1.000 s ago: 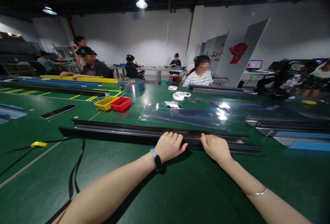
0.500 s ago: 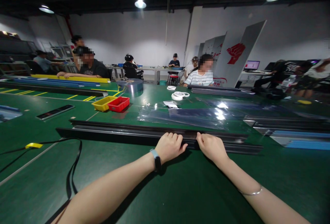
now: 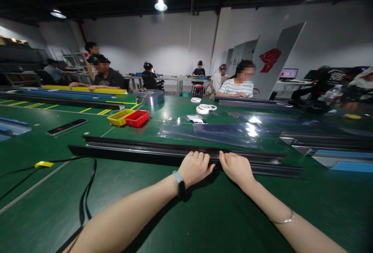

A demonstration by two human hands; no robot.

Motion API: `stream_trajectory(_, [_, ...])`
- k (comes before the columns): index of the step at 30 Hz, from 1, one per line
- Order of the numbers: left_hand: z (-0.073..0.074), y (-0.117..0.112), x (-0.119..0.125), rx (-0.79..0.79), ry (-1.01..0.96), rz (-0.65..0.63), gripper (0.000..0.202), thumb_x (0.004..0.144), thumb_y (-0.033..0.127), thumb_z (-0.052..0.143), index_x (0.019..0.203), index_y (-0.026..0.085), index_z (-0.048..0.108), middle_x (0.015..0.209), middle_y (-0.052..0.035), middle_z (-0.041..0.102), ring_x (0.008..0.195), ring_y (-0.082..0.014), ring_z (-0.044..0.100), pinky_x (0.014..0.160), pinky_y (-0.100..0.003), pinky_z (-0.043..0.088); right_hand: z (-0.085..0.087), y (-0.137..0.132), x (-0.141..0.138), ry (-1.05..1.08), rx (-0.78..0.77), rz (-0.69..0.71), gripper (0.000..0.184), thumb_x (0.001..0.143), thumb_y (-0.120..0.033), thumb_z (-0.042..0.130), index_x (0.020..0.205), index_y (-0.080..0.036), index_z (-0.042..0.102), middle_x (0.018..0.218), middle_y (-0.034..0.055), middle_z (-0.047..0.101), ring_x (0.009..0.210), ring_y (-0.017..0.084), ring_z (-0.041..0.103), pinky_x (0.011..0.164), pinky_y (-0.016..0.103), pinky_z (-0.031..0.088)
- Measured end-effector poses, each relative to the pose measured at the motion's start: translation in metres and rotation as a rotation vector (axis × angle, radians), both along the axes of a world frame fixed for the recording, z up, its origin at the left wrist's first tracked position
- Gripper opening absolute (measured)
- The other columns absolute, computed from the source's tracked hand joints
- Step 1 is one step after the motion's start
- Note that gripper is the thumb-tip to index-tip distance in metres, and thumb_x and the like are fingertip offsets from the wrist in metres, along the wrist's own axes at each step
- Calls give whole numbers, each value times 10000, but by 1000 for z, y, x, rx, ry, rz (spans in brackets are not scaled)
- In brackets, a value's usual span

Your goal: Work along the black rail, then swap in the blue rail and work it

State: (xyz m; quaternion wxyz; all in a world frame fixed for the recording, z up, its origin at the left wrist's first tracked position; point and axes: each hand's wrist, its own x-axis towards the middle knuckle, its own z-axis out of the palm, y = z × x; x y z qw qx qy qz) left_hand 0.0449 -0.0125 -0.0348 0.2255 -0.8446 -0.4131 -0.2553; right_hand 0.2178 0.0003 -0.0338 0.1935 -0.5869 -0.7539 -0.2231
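A long black channel profile [image 3: 131,154] lies across the green table in front of me, its left end a little farther off than its right. My left hand [image 3: 196,167], with a watch on the wrist, is closed over the profile right of its middle, thumb pointing right. Close beside it, my right hand [image 3: 236,169] is also closed at the profile, thumb side toward the left hand. A small gap separates the two hands. The fingertips are hidden behind the profile's far side, so I cannot see whether they pinch anything smaller there.
Beyond the profile are clear plastic strips [image 3: 221,129], white tape rolls [image 3: 204,108], a red bin [image 3: 136,118], a yellow bin [image 3: 120,117] and a phone [image 3: 67,127]. More profiles [image 3: 329,144] lie right. A black strap [image 3: 87,191] lies left. Co-workers sit across the table.
My right hand has shifted slightly left along the profile, narrowing the gap to my left hand. The whole view has moved a little to the left. Both hands stay closed.
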Motion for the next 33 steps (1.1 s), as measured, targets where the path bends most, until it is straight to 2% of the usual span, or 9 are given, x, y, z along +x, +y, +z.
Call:
stream_trajectory(9, [3, 4, -11, 0, -29, 32, 354, 844, 443, 324, 780, 152, 514, 680, -65, 557, 650, -188, 519, 606, -314, 333, -1, 1, 4, -26, 0, -7, 461, 860, -320, 280, 527, -153, 552, 531, 51, 584, 497, 135, 534, 458, 251, 209])
stream_trajectory(20, [1, 7, -14, -19, -39, 42, 388, 841, 467, 312, 768, 149, 522, 675, -70, 565, 658, -196, 523, 627, -323, 339, -3, 0, 27, -50, -9, -44, 459, 856, -307, 276, 544, -144, 571, 538, 61, 589, 495, 142, 538, 457, 245, 230])
stream_trajectory(33, [-3, 6, -8, -36, -37, 70, 418, 837, 484, 299, 740, 145, 525, 662, -77, 554, 651, -207, 523, 613, -334, 353, 0, 0, 20, -41, -20, -34, 452, 864, -304, 263, 553, -153, 555, 554, 57, 599, 509, 149, 547, 467, 251, 245])
